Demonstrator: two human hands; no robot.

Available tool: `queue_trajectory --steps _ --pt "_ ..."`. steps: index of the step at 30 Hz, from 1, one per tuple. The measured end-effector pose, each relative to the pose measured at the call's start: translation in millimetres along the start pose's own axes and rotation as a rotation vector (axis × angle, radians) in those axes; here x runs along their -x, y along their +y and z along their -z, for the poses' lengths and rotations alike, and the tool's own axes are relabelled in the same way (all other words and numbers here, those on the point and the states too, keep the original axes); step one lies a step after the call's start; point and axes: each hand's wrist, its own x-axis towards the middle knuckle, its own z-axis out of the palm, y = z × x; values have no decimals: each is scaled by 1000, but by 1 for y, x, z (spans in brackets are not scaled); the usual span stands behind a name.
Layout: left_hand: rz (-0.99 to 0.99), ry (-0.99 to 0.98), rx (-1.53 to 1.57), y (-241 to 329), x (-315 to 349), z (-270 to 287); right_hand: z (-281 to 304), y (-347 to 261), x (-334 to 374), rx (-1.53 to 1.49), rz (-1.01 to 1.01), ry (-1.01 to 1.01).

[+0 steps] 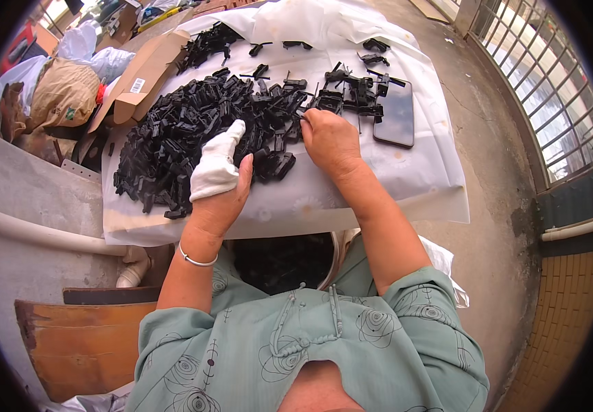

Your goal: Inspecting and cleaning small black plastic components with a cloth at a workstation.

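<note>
My left hand (217, 165) wears a white glove over its fingers, while the thumb is bare and stands apart from them. It hovers over the near side of a large heap of black plastic parts (166, 130), and I see nothing held in it. With fingers pinched together, my right hand (331, 137) grips a small black plastic part (301, 115) at the heap's right edge; most of that part is hidden by the fingers. Just beyond the right hand lies a cluster of larger black assemblies (358, 93), with thin rods sticking out.
A dark-screened phone (395, 117) lies right of the assemblies on the white-covered table (406, 185). An opened cardboard box (146, 75) leans at the heap's left. Below the table edge, a round container (332, 271) holds dark contents. Bags (66, 89) crowd the far left.
</note>
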Motion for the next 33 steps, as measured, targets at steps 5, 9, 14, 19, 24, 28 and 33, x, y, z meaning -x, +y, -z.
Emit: queue_trajectory --steps 5,9,14,19,24,28,33 --pt "169 88 455 -3 18 -12 15 -7 14 -208 166 185" --pt "1 126 253 13 11 -12 18 -19 38 -181 489 139" --pt "170 -105 241 15 11 -10 25 -27 49 -231 668 69" --pt "484 -275 830 26 12 -7 35 -36 52 -754 309 46" --pt "435 -334 1062 36 12 -6 30 -29 50 -961 -64 -50" --pt "458 -306 990 37 14 -7 28 -26 50 -954 -23 -159" --pt "497 -229 897 34 14 -9 31 -30 51 -895 147 -165"
